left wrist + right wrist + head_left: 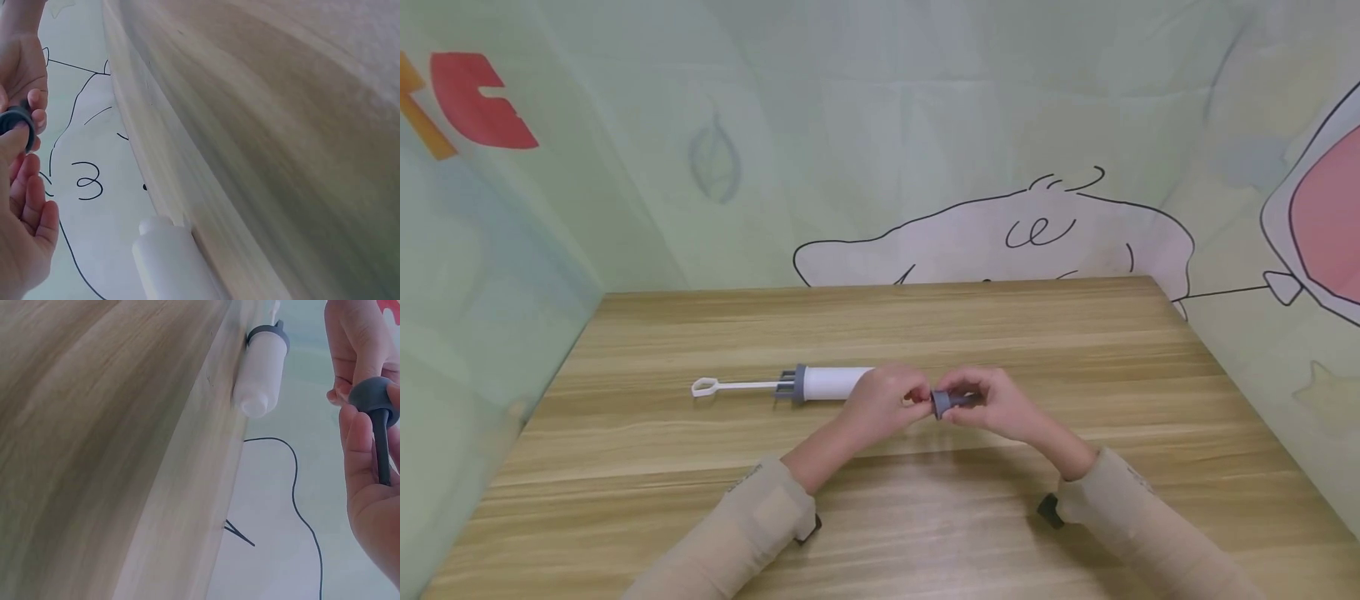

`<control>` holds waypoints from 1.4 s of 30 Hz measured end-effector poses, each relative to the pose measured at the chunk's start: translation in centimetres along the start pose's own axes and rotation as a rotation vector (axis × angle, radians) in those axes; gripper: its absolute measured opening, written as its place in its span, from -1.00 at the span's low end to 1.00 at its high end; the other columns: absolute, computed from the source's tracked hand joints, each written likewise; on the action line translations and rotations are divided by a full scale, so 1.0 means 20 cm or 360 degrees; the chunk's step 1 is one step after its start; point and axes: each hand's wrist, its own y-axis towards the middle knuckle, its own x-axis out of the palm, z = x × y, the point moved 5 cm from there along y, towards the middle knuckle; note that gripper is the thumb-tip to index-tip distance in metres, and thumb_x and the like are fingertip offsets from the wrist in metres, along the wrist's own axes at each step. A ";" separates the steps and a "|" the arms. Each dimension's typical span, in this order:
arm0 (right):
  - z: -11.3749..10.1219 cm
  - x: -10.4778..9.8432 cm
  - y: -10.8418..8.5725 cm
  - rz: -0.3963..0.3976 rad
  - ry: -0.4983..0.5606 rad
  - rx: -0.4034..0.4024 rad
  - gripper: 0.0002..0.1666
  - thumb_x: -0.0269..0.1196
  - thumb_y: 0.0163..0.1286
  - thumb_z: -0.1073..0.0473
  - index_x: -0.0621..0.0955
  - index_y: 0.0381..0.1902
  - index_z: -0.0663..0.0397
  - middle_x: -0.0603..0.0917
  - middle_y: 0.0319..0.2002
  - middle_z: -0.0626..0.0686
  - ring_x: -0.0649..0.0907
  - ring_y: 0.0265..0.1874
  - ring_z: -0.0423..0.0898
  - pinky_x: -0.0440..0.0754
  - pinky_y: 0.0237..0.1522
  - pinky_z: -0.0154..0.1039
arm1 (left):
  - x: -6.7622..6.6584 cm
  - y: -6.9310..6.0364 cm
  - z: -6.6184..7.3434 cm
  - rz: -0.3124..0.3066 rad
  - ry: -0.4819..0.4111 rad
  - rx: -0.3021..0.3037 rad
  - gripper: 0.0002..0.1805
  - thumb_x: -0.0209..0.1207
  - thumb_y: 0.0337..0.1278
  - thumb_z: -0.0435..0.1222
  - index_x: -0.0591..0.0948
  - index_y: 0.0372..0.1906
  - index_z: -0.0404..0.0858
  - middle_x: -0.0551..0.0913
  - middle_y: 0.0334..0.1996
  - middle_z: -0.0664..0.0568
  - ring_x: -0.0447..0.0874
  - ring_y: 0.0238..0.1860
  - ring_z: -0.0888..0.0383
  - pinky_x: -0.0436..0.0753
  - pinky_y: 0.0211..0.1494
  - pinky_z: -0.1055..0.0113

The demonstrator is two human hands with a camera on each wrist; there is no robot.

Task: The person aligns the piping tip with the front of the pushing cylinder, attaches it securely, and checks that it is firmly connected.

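Note:
A dark grey nozzle (942, 403) with a flared cup end and a thin spout is held between both hands above the table. My right hand (992, 403) grips it around the base of the spout. My left hand (886, 402) pinches at the wide end; in the left wrist view a fingertip (20, 132) reaches into the cup's mouth. Whether anything small lies inside the cup is hidden. Left of the hands, a white syringe-like barrel (835, 383) lies on its side, with a grey end collar (800, 383) and a white plunger rod ending in a loop handle (704, 387).
The wood-grain table (700, 492) carries the barrel near its middle. A pale printed cloth (880, 125) with cartoon drawings stands behind the table and along both sides. Dark wrist straps (1051, 510) show at the beige sleeves (1142, 525).

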 end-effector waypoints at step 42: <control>0.04 -0.03 -0.04 0.0025 -0.0116 -0.0028 -0.68 0.26 0.05 0.36 0.55 -0.17 0.26 0.60 -0.25 0.18 0.54 -0.32 -0.22 0.57 -0.33 -0.34 | -0.12 -0.15 -0.42 -0.0508 0.0362 -0.0280 -0.30 0.34 -0.28 -0.07 0.41 0.12 -0.12 0.49 0.06 -0.04 0.42 0.08 -0.04 0.37 0.09 0.01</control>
